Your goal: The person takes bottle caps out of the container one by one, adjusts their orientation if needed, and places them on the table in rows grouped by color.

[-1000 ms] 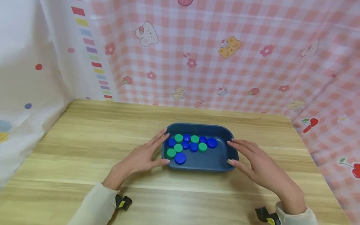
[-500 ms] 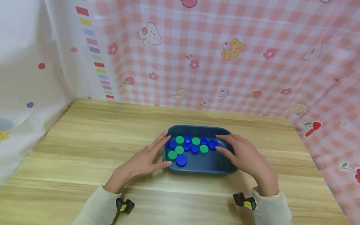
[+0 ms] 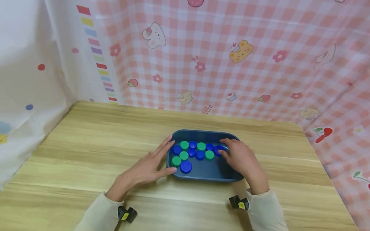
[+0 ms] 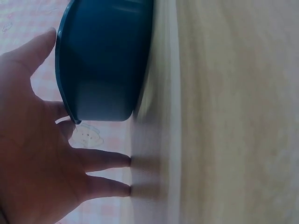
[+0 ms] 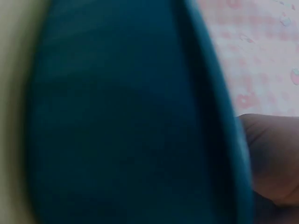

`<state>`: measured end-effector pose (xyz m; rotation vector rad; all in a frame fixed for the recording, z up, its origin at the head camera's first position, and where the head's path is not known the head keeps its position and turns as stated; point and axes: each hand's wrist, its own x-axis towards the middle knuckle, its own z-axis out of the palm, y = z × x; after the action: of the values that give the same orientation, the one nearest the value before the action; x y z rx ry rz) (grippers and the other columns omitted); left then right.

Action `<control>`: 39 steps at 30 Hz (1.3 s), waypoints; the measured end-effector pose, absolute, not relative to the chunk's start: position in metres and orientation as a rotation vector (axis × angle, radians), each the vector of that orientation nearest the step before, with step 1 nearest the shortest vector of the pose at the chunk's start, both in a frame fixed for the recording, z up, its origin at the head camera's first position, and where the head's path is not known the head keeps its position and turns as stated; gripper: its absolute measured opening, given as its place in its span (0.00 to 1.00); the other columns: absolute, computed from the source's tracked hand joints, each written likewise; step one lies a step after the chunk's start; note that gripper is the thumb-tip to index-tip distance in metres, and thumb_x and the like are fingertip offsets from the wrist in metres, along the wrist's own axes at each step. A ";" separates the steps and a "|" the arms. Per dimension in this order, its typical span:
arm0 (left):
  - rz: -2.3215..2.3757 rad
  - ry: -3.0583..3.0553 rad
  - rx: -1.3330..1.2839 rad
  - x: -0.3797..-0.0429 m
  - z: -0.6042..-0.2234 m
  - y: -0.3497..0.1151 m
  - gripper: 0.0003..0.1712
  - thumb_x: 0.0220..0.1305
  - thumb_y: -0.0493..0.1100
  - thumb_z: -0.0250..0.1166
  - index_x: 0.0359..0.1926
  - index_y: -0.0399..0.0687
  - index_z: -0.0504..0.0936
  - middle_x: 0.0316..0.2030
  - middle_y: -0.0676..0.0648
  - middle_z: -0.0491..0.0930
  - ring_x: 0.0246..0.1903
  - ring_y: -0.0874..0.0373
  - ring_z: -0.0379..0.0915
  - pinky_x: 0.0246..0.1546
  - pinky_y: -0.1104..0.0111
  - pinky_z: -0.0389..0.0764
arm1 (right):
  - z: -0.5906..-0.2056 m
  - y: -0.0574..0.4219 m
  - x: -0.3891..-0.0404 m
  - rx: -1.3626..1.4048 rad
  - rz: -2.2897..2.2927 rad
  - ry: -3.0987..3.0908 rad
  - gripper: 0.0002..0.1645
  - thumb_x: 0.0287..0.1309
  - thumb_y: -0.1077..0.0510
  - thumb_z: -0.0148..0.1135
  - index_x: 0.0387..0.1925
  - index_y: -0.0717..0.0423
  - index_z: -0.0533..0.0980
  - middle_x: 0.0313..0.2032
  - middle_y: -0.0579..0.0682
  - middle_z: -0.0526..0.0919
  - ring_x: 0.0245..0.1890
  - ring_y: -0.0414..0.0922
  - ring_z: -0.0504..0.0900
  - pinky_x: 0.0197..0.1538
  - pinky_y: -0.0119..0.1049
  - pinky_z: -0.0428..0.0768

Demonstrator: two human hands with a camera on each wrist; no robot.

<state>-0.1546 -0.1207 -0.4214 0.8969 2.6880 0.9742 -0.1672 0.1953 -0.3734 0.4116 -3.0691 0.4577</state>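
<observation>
A dark blue tray stands on the wooden table, holding several blue and green bottle caps. My left hand spans the tray's left end, thumb at the near corner, straight fingers at the far one. In the left wrist view, the thumb touches the rim and two fingers reach down towards the table. My right hand is over the tray's right part. Its thumb tip lies over a large blue cap, and the forefinger is beyond it. In the right wrist view the tray wall hides its fingertips.
The caps lie in the tray's left and middle, among them a large blue cap near the front and a green cap. Behind the table hangs a pink checked cloth, with a white cloth at the left.
My right hand has moved left from the tray's right end to over the large blue cap, and lower into the tray. The left hand has kept its place.
</observation>
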 end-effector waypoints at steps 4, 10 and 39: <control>0.984 2.675 0.872 -0.155 -0.421 -0.120 0.50 0.64 0.65 0.56 0.76 0.58 0.42 0.75 0.59 0.29 0.67 0.39 0.55 0.57 0.31 0.50 | -0.377 0.191 -0.168 0.390 0.434 -3.075 0.23 0.60 0.53 0.65 0.54 0.60 0.77 0.45 0.60 0.81 0.44 0.58 0.80 0.45 0.57 0.78; 0.985 2.684 0.881 -0.156 -0.421 -0.120 0.50 0.64 0.65 0.57 0.76 0.59 0.41 0.75 0.59 0.29 0.67 0.39 0.55 0.56 0.31 0.50 | -0.379 0.189 -0.168 0.397 0.423 -3.053 0.23 0.59 0.55 0.66 0.53 0.61 0.77 0.44 0.60 0.80 0.43 0.57 0.79 0.44 0.56 0.78; 0.956 2.690 0.876 -0.155 -0.420 -0.120 0.50 0.64 0.66 0.57 0.76 0.58 0.41 0.75 0.57 0.29 0.66 0.39 0.55 0.56 0.31 0.52 | -0.402 0.182 -0.176 0.325 0.369 -3.137 0.24 0.58 0.58 0.67 0.56 0.58 0.76 0.49 0.61 0.77 0.44 0.61 0.79 0.42 0.57 0.78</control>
<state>-0.1553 -0.1197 -0.4197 0.8758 2.6902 0.9561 -0.1763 0.1819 -0.4022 0.3254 -3.1365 0.3689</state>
